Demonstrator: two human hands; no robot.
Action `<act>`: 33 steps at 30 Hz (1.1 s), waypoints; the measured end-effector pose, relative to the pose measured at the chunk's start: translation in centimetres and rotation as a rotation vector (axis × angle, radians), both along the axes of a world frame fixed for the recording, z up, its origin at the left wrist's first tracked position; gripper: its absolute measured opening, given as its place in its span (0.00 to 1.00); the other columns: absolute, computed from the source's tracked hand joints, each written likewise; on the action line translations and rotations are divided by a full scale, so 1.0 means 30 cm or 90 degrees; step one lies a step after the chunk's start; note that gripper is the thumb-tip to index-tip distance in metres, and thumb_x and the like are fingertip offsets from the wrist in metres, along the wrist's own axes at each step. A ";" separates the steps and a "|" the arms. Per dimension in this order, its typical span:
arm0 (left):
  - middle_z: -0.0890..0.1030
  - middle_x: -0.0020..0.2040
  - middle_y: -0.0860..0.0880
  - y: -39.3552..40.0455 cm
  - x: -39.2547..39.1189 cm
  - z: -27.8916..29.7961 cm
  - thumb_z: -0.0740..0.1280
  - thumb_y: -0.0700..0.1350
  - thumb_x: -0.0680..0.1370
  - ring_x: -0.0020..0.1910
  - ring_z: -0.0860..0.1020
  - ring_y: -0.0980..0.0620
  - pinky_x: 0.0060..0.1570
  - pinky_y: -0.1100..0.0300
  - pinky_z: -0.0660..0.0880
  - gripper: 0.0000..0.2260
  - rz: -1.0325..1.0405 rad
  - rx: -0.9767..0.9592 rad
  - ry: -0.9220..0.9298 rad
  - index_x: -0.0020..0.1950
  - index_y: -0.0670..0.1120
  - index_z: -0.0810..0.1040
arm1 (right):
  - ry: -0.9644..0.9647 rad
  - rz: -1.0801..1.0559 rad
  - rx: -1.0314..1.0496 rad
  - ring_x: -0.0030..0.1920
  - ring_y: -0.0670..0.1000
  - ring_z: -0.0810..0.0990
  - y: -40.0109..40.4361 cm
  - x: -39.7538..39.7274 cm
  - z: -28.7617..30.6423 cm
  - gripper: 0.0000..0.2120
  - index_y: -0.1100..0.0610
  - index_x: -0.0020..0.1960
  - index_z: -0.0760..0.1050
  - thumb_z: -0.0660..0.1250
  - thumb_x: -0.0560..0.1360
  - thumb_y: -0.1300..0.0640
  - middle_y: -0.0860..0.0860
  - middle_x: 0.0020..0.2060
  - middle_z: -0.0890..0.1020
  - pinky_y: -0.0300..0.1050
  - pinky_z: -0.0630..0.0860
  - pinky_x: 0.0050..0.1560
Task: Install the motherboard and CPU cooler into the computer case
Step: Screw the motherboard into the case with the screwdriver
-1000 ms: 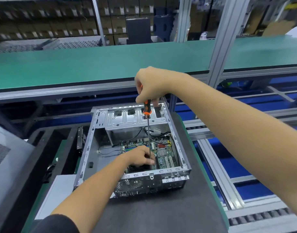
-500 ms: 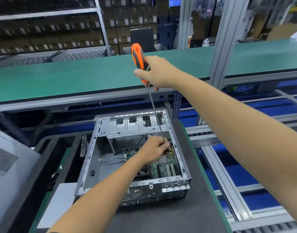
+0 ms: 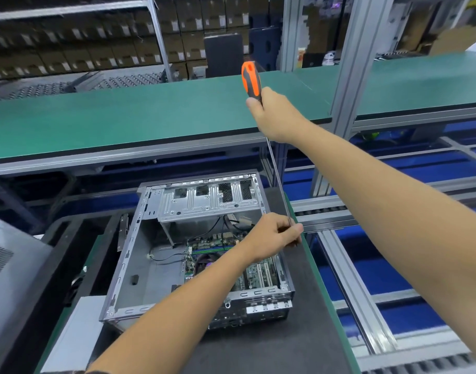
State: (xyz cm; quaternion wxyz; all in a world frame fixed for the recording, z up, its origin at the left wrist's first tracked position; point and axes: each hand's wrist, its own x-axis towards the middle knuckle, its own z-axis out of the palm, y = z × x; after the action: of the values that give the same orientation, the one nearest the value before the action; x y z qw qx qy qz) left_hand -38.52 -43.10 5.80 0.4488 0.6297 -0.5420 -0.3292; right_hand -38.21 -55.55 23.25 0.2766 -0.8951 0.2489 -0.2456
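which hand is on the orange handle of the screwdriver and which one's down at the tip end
The right hand grips the screwdriver by its orange handle, raised high. The left hand pinches the thin shaft low down, over the computer case.

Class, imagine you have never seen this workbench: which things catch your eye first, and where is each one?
First, the orange-handled screwdriver, raised high at centre, its handle gripped by the right hand. Its long shaft slants down to the left hand, which pinches it near the tip above the case's right edge. Below lies the open case on a dark mat, with the green motherboard inside.
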 end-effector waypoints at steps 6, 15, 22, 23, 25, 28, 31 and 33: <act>0.79 0.35 0.34 0.058 0.056 -0.002 0.50 0.63 0.80 0.32 0.76 0.45 0.36 0.63 0.73 0.33 0.098 0.013 0.053 0.35 0.39 0.81 | -0.030 0.054 0.062 0.34 0.48 0.67 0.029 0.094 -0.038 0.11 0.58 0.48 0.65 0.53 0.83 0.51 0.48 0.36 0.70 0.42 0.64 0.32; 0.79 0.25 0.51 0.320 0.330 -0.004 0.47 0.56 0.83 0.25 0.75 0.59 0.29 0.69 0.71 0.32 0.320 -0.037 0.146 0.32 0.40 0.79 | -0.068 0.180 0.074 0.33 0.48 0.67 0.338 0.352 -0.089 0.12 0.56 0.46 0.65 0.53 0.82 0.48 0.48 0.35 0.71 0.44 0.63 0.31; 0.75 0.24 0.51 0.542 0.533 0.014 0.57 0.53 0.82 0.22 0.71 0.58 0.26 0.66 0.67 0.27 0.378 -0.056 0.125 0.34 0.32 0.76 | 0.012 0.193 0.167 0.34 0.51 0.67 0.601 0.550 -0.180 0.11 0.54 0.40 0.65 0.55 0.79 0.51 0.55 0.33 0.69 0.47 0.63 0.38; 0.76 0.26 0.45 0.576 0.567 0.009 0.58 0.53 0.82 0.24 0.71 0.53 0.29 0.63 0.68 0.28 0.387 -0.057 0.125 0.36 0.29 0.75 | 0.025 0.189 0.185 0.34 0.51 0.66 0.642 0.577 -0.212 0.12 0.54 0.39 0.65 0.55 0.79 0.51 0.54 0.32 0.69 0.46 0.63 0.37; 0.76 0.28 0.39 0.648 0.647 -0.009 0.59 0.52 0.81 0.27 0.72 0.50 0.31 0.58 0.69 0.26 0.408 -0.062 0.098 0.36 0.29 0.75 | 0.055 0.175 0.211 0.30 0.52 0.64 0.722 0.633 -0.279 0.13 0.54 0.36 0.65 0.56 0.79 0.53 0.52 0.29 0.68 0.45 0.61 0.34; 0.74 0.24 0.53 0.762 0.767 -0.053 0.60 0.48 0.81 0.23 0.69 0.58 0.28 0.64 0.66 0.21 0.461 -0.076 0.034 0.28 0.46 0.76 | 0.106 0.155 0.218 0.29 0.52 0.65 0.824 0.710 -0.372 0.15 0.55 0.34 0.65 0.56 0.79 0.54 0.50 0.28 0.69 0.44 0.61 0.31; 0.76 0.28 0.54 0.855 0.860 -0.128 0.62 0.46 0.79 0.26 0.72 0.58 0.30 0.62 0.69 0.13 0.520 -0.021 -0.002 0.34 0.50 0.76 | 0.139 0.149 0.207 0.29 0.53 0.67 0.898 0.762 -0.456 0.17 0.56 0.32 0.66 0.56 0.80 0.54 0.51 0.26 0.70 0.45 0.62 0.31; 0.76 0.32 0.55 0.911 0.903 -0.198 0.63 0.44 0.77 0.29 0.74 0.61 0.29 0.68 0.66 0.07 0.540 0.067 -0.045 0.40 0.50 0.76 | 0.168 0.150 0.191 0.28 0.51 0.67 0.939 0.782 -0.509 0.17 0.56 0.33 0.65 0.57 0.80 0.54 0.50 0.27 0.69 0.44 0.60 0.29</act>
State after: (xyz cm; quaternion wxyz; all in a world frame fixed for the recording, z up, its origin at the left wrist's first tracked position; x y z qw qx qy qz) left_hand -11.42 -15.78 -0.15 0.4928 0.8297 -0.2329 -0.1206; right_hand -14.73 -27.38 7.99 0.3983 -0.8913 0.2104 -0.0528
